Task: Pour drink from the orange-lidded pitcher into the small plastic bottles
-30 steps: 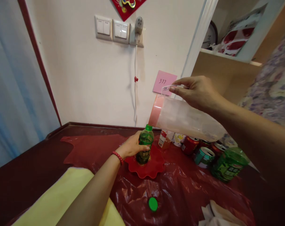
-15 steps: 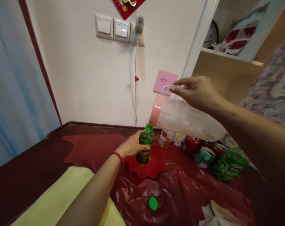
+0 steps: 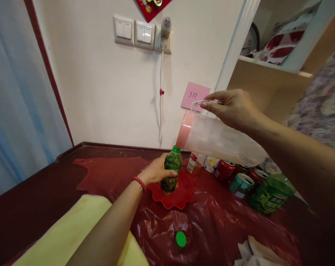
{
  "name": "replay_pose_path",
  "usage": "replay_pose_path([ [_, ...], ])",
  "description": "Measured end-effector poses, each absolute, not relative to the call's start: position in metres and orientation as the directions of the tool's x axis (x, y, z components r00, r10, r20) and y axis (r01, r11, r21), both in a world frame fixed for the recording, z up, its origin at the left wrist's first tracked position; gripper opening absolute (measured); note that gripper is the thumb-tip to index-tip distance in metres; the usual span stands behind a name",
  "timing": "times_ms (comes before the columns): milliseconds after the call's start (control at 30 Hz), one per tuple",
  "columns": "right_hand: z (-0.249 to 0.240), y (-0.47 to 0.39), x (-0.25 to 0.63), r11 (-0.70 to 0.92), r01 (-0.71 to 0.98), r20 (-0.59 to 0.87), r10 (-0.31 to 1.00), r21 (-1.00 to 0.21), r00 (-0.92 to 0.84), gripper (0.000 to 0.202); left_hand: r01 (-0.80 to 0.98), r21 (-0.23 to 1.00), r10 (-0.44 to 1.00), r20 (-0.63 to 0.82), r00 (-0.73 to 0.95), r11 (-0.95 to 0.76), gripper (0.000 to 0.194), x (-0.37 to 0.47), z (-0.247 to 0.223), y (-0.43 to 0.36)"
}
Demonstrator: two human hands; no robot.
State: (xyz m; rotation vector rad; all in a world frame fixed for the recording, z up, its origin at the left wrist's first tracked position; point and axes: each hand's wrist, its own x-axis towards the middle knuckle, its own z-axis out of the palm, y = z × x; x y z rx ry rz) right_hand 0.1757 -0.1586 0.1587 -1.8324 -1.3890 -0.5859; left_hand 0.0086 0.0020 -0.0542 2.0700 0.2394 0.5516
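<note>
My left hand (image 3: pixel 158 170) is wrapped round a green plastic bottle (image 3: pixel 172 177), which stands uncapped on a red wavy-edged plate (image 3: pixel 176 199). With its fingers pinched on the handle, my right hand (image 3: pixel 225 105) holds a translucent pitcher (image 3: pixel 223 138) tilted nearly flat. The pitcher's pink lid (image 3: pixel 185 131) is right at the bottle's mouth. Whether liquid runs between them I cannot make out. A green cap (image 3: pixel 180 239) lies on the red plastic sheet (image 3: pixel 209 221) in front of the plate.
Right of the plate stand a small carton (image 3: pixel 192 163), several drink cans (image 3: pixel 241 184) and a cut green bottle (image 3: pixel 272 194). A yellow cloth (image 3: pixel 73 225) lies at the left, a beige cloth (image 3: pixel 257 253) at the front right. A cord (image 3: pixel 161 111) hangs down the wall behind.
The view has shifted very slightly. Both hands, the bottle and the tilted pitcher keep the same places relative to one another.
</note>
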Motion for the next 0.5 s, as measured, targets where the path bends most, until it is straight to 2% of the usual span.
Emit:
replay_pose_path([
  [500, 0.1593, -0.1619, 0.1726, -0.16, 0.945, 0.735, 0.596, -0.286, 0.323, 0.03, -0.01, 0.84, 0.402, 0.27, 0.875, -0.543, 0.066, 0.0088, -0.053, 0.0008],
])
